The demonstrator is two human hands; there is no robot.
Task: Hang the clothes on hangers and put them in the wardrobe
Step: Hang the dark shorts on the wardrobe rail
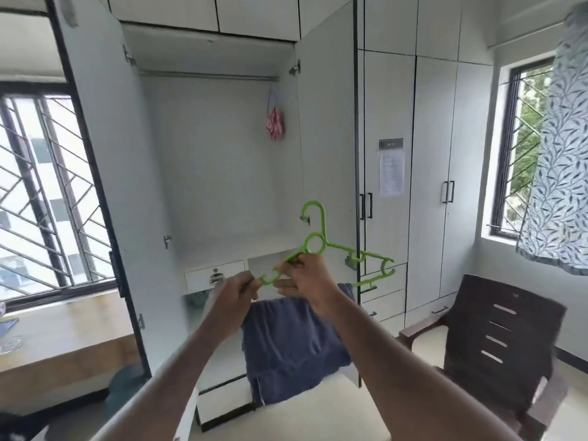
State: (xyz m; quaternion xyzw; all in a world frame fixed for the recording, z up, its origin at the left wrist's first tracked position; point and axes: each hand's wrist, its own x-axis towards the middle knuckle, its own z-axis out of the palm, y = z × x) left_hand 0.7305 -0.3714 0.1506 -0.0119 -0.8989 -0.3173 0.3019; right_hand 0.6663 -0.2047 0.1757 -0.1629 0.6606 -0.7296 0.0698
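I hold a bright green plastic hanger (321, 240) in front of the open wardrobe (216, 160), its hook pointing up. My left hand (234, 297) pinches the hanger's left end. My right hand (305, 278) grips the left arm of the hanger, just below its ring. A dark blue garment (292, 342) hangs beneath my hands and covers the hanger's lower bar; only the bar's right end shows. The wardrobe's rail (206, 74) runs across the top, with a red and white item (275, 122) hanging at its right end.
Both wardrobe doors (327, 122) stand open. A dark brown plastic chair (496, 338) sits at the right. A wooden desk (63, 332) lies at the left under a barred window (41, 192). A patterned curtain (560, 154) hangs at the right window. Drawers (214, 275) sit low in the wardrobe.
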